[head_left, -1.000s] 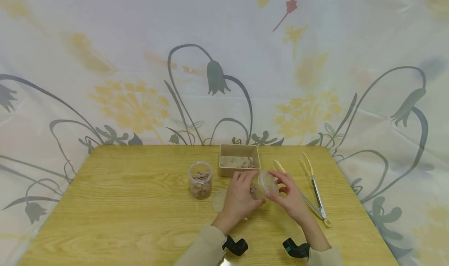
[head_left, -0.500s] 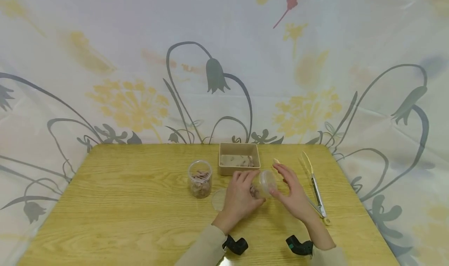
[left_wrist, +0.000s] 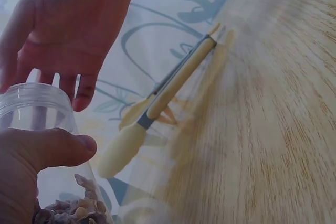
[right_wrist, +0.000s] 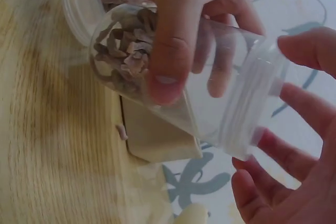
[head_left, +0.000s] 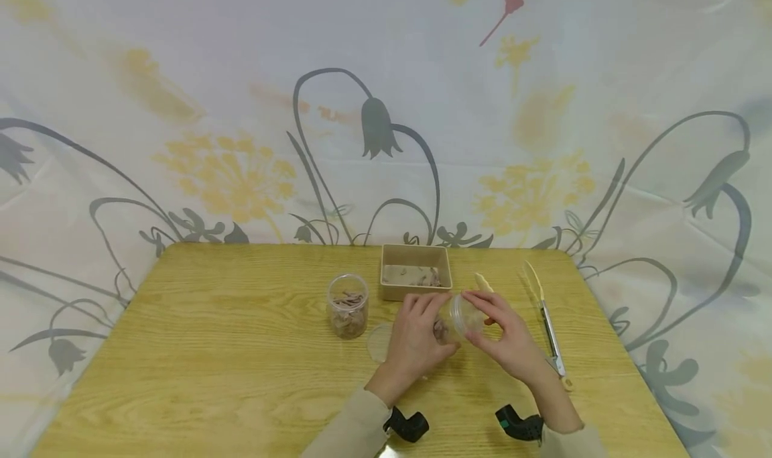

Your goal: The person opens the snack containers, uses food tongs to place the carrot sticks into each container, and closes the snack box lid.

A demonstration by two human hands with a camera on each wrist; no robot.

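Note:
My left hand (head_left: 416,340) grips a clear plastic jar (right_wrist: 205,116), tilted on its side above the table. Brownish dried, shrivelled pieces (right_wrist: 128,59) lie toward the jar's bottom end. My right hand (head_left: 512,344) has its thumb and fingertips round the rim of the clear lid (right_wrist: 249,100) at the jar's mouth. In the head view the lid end points right, toward the right palm. A second clear jar (head_left: 348,320), holding similar pieces, stands upright to the left of my hands.
Behind my hands is a beige box (head_left: 416,296) with a few pieces inside. A round clear disc (head_left: 378,344) lies beside my left hand. Tongs (head_left: 550,330) with cream tips lie at right, partly hidden. One loose piece (right_wrist: 122,131) lies near the box.
Half a second ago the right fingers spread away from the lid; now they are back round its rim. The left hand keeps its grip on the jar. The view has shifted slightly.

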